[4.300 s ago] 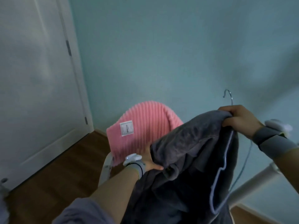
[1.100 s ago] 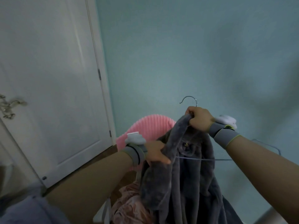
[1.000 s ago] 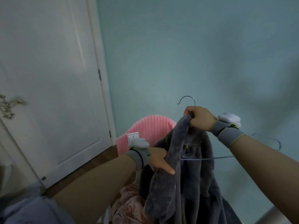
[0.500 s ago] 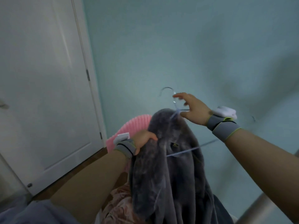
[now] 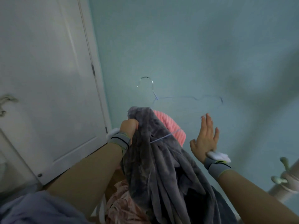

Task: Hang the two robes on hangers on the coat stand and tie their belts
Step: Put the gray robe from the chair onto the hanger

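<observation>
1. No label or writing can be read anywhere
2. The left hand (image 5: 129, 128) grips the top of the plush grey robe (image 5: 158, 167), which hangs lengthwise downward
3. The thin wire hanger (image 5: 169, 97) is partly inside the robe, hook up, its bare arm pointing right
4. The right hand (image 5: 205, 139) is spread flat with straight fingers, holding nothing, apart from the robe
5. The white coat stand (image 5: 284, 178) is at the right edge

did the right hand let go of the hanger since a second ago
Yes. The right hand has left the hanger neck and now sits open, lower and further right of the door edge, holding nothing.
</observation>
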Tool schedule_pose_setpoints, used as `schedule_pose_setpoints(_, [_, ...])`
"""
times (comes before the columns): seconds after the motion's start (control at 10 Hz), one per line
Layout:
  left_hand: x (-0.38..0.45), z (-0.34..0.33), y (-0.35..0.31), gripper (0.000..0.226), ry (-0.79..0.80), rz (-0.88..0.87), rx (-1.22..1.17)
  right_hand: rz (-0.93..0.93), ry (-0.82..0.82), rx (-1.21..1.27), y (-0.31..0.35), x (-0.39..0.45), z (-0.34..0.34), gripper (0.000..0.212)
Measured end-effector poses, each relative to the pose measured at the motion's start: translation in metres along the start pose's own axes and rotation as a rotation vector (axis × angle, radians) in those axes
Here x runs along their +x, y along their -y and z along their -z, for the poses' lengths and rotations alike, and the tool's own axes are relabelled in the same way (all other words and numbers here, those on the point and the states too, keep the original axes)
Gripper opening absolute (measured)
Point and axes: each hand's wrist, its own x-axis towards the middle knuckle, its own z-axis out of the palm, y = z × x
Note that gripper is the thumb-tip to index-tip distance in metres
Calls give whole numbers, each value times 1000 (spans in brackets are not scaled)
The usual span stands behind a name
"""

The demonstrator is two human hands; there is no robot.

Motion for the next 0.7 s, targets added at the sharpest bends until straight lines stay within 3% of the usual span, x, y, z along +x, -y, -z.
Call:
schedule_pose_setpoints(0.1, [-1,5,-1,23,-24,15,-40,-197,484,79,-8,-5,-16,107])
schedule_pose_setpoints(0.2, [-4,4,-5,24,5,-21,5,-342,933,45,-13,-12,-25,95])
schedule_pose_setpoints(0.3, [-3,10,-8,25,0,-74,79,-260,795,40,-22,-12,-22,33])
schedule_pose_setpoints(0.4, [-2,16,-6,20,-2,-172,239,-344,457,265,-48,10,1,22])
schedule_pose_setpoints(0.5, [-5,10,-5,13,97,-287,501,-346,356,413,-72,30,36,5])
schedule_pose_setpoints(0.6, [0,2,-4,48,100,-379,630,-295,344,463,-82,35,59,6])
schedule_pose_setpoints(0.7, [3,1,-5,58,99,-427,785,-269,339,292,-87,38,78,11])
